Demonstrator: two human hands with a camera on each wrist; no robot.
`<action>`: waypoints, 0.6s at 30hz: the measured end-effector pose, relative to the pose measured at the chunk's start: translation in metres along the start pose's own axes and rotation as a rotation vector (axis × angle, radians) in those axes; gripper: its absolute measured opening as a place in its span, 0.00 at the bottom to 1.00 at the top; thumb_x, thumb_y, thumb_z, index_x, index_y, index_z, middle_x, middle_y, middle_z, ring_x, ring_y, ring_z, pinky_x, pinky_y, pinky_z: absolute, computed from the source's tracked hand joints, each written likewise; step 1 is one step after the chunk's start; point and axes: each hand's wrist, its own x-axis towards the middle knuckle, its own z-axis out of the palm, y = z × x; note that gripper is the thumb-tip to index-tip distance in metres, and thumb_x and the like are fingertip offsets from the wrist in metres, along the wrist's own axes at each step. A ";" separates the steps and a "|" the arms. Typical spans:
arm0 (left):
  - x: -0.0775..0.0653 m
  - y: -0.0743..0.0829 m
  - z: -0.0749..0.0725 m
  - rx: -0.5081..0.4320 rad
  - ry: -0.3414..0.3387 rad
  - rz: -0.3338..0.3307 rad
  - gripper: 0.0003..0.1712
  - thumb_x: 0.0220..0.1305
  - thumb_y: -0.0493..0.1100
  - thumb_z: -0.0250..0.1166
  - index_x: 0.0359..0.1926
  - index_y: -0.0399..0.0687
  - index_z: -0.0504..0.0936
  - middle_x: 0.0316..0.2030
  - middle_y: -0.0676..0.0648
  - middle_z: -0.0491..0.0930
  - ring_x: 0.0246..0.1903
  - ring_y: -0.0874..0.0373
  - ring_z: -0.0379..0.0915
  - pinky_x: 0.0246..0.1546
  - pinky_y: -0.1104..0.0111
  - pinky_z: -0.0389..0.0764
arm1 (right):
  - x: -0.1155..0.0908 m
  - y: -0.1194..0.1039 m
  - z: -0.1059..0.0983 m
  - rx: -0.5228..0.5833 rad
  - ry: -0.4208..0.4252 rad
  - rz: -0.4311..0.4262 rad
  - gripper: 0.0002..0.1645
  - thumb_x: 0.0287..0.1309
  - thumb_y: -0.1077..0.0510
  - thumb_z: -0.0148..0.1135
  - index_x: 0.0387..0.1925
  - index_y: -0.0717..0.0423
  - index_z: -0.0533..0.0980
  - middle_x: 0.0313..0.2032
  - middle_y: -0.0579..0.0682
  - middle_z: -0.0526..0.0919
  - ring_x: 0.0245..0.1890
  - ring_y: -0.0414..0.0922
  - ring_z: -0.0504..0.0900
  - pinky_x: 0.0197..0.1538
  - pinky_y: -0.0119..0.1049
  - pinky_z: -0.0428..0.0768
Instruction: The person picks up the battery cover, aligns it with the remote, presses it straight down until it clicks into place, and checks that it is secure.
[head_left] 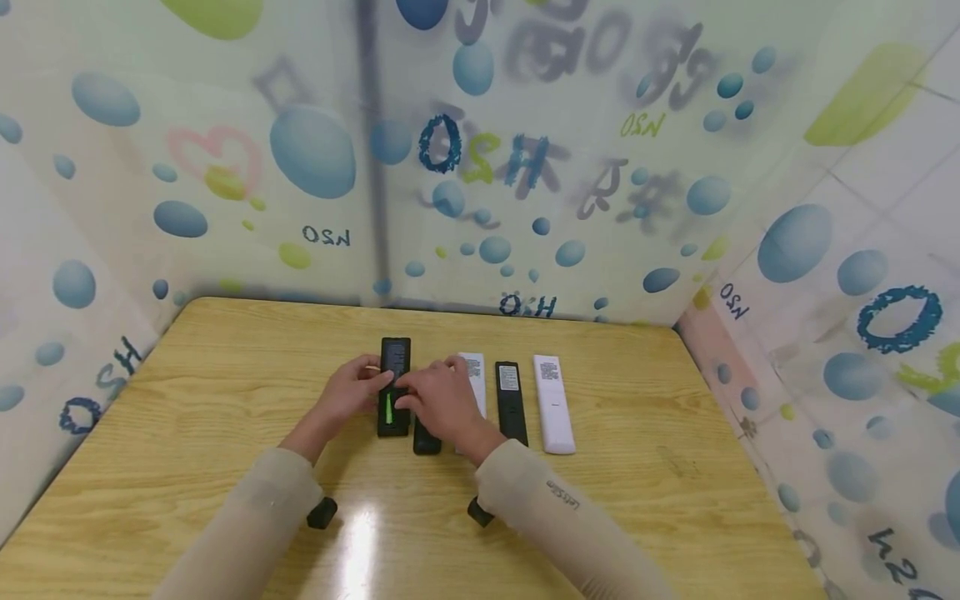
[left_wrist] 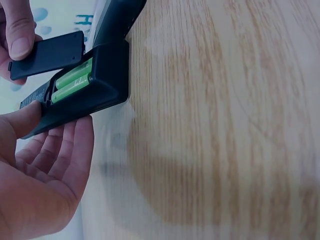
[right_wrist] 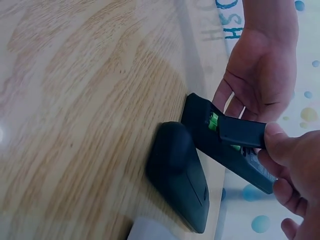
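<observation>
My left hand (head_left: 348, 392) holds a black remote control (left_wrist: 112, 75) between thumb and fingers. The remote lies back side up, its battery compartment uncovered. Two green batteries (left_wrist: 72, 82) sit side by side in it. Between thumb and fingers of my right hand (head_left: 442, 400) is the black battery cover (left_wrist: 50, 54), tilted just above the compartment. In the right wrist view the cover (right_wrist: 242, 132) hides part of the batteries. A second black remote (right_wrist: 177, 170) lies directly beside the held one, partly under my right hand in the head view.
Right of my hands, a white remote (head_left: 474, 371), a black remote (head_left: 512, 408) and another white remote (head_left: 553, 404) lie in a row, backs up. They rest on a wooden table (head_left: 645, 500). A patterned wall covering (head_left: 465, 242) rises behind its far edge.
</observation>
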 end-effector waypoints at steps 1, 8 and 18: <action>0.000 0.000 0.000 0.000 0.001 -0.002 0.25 0.72 0.48 0.56 0.63 0.39 0.67 0.51 0.37 0.74 0.38 0.57 0.75 0.39 0.61 0.84 | 0.001 -0.001 0.000 0.002 0.004 -0.001 0.19 0.60 0.38 0.60 0.50 0.36 0.82 0.34 0.35 0.87 0.38 0.39 0.78 0.59 0.47 0.65; 0.000 -0.002 0.001 0.009 0.002 -0.002 0.25 0.72 0.50 0.56 0.63 0.40 0.68 0.52 0.37 0.74 0.41 0.56 0.75 0.41 0.59 0.85 | 0.003 -0.004 0.004 0.016 0.032 0.001 0.18 0.60 0.38 0.60 0.49 0.36 0.82 0.35 0.34 0.87 0.37 0.39 0.77 0.57 0.44 0.64; 0.000 -0.003 0.000 -0.004 -0.001 0.014 0.26 0.73 0.49 0.54 0.64 0.39 0.66 0.55 0.35 0.73 0.44 0.54 0.75 0.41 0.56 0.85 | 0.006 -0.006 0.006 -0.014 0.029 -0.005 0.18 0.61 0.37 0.58 0.49 0.35 0.81 0.34 0.33 0.87 0.35 0.38 0.75 0.58 0.43 0.64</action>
